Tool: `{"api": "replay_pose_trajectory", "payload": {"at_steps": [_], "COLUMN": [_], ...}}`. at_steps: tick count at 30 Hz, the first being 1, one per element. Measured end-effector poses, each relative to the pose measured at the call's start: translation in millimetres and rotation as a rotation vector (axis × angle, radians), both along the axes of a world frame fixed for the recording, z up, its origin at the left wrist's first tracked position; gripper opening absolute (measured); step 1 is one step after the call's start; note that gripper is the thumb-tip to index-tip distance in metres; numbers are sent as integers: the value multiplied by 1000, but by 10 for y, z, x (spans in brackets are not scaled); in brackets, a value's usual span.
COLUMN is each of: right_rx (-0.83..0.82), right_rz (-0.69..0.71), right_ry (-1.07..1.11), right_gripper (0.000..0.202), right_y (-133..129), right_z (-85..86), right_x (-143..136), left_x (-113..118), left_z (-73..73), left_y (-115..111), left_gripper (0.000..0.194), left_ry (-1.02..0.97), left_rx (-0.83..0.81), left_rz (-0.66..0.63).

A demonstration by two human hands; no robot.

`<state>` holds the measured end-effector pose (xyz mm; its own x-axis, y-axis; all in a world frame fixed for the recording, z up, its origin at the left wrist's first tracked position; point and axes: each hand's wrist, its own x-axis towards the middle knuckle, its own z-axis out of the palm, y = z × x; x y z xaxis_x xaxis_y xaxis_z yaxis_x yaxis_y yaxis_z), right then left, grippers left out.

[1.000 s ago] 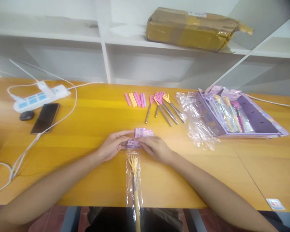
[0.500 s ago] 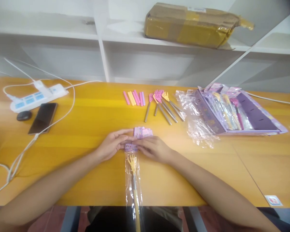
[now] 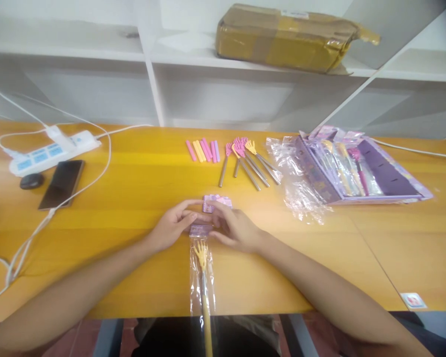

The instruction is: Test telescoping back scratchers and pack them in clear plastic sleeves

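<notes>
A yellow hand-shaped scratcher (image 3: 204, 277) lies in a clear plastic sleeve with its handle past the table's front edge. At the sleeve's top is a purple printed card (image 3: 200, 230). My left hand (image 3: 173, 223) is closed on the card's left side, thumb over it. On the right, my right hand (image 3: 238, 229) has its fingers apart beside the card, thumb near its right edge. Just beyond both hands lies a small stack of purple and pink cards (image 3: 217, 203), partly behind my right fingers.
Coloured tubes (image 3: 203, 150) and several loose scratchers (image 3: 247, 161) lie farther back. Crumpled plastic (image 3: 305, 193) and a purple box (image 3: 390, 171) of packaged scratchers are at the right. A phone (image 3: 62, 184), mouse (image 3: 31, 181) and power strip (image 3: 55, 153) sit at the left.
My right hand has lifted slightly and its fingers have spread from the card. More of the purple card shows. The whole view has shifted a little.
</notes>
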<state>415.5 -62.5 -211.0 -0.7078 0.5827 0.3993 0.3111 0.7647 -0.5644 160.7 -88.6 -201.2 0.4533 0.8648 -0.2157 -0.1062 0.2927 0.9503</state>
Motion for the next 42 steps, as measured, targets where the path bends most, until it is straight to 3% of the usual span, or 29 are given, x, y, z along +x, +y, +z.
{"api": "replay_pose_trajectory", "payload": {"at_steps": [5, 7, 16, 26, 33, 42], "right_rx": [68, 100, 125, 264, 298, 346], "right_rz": [-73, -63, -217, 5, 52, 35], "right_ry": [96, 152, 239, 153, 137, 42], "right_gripper": [15, 6, 4, 5, 7, 13], "right_y": [17, 22, 31, 30, 52, 24], "right_z": [-38, -33, 32, 34, 27, 110], "right_x": [-49, -62, -35, -34, -14, 28], "left_x": [3, -1, 49, 55, 53, 28], "left_z": [17, 3, -57, -45, -11, -6], "left_y": [-5, 1, -72, -64, -55, 13], "left_gripper": [55, 52, 49, 40, 30, 43], "left_ry": [132, 149, 200, 143, 174, 124], "left_rx": [89, 84, 125, 123, 85, 29], "left_rz": [-16, -15, -105, -95, -91, -118]}}
